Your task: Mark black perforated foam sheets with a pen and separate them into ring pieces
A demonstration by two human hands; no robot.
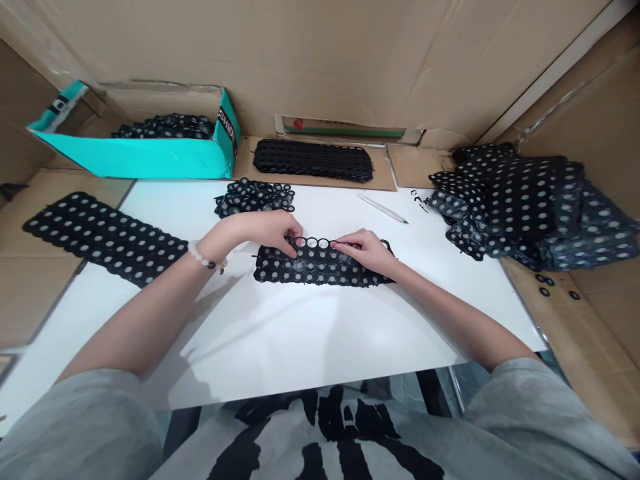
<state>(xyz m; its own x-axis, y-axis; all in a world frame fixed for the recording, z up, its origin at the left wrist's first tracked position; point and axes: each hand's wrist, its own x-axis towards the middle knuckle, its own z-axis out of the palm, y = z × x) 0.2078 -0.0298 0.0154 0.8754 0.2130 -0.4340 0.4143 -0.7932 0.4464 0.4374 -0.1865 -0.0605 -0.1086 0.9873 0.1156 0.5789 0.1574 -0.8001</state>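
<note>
The left hand [265, 233] and right hand [361, 251], fingers curled together, pinch the top edge of a perforated black sheet [320, 270] on the counter [300, 340], beside a heap of sheets [530, 210] at right.

at the far left, a teal cardboard box [125, 157] lies open, holding a heap of black perforated sheets [165, 125]. to its right, a flat black perforated panel [313, 160] rests on a brown cardboard sheet [383, 175]. a small bunched black perforated piece [255, 197] sits at the far edge of the white board [300, 347], and a long black perforated strip [100, 237] lies across the board's left edge. a white craft knife [383, 208] lies farther right, just beside black scraps [419, 200]. a large pile of black perforated sheets [530, 207] sits at the right, near small black rings [545, 281]. cardboard walls [320, 60] rise behind everything.
</note>
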